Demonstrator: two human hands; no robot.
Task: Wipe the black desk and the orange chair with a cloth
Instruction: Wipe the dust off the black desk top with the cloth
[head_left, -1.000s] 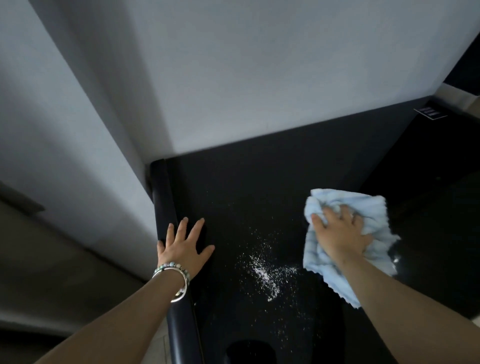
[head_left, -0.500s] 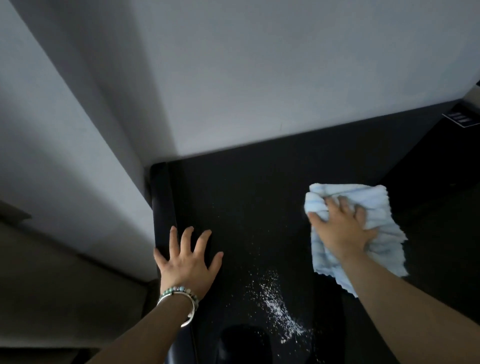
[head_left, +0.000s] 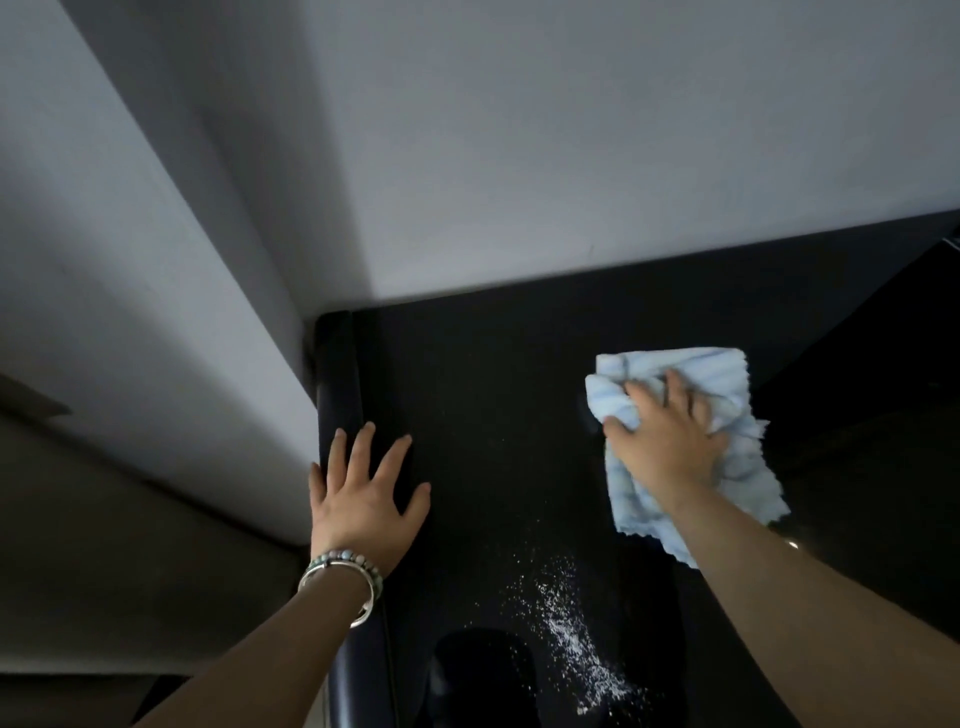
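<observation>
The left hand lies flat with its fingers spread on the black surface, right at the rounded left edge, with bracelets on the wrist. At about 3 o'clock from it, the right hand presses the pale blue striped cloth down, its fingers bent into the bunched folds. A scatter of white powder lies at about 7 o'clock from the cloth, apart from it and near the front edge. The orange chair is not in view.

The main risk is the powder. A stroke pulled toward 6 o'clock would probably push it off the front edge and onto the floor or the person instead of gathering it. Because the cloth is crumpled, only part of it meets the surface, so a pass may smear the powder into streaks that show on the black finish. The loose, wavy hem at 5 o'clock of the hand could drag grains sideways. The left hand may leave palm marks where it rests.
</observation>
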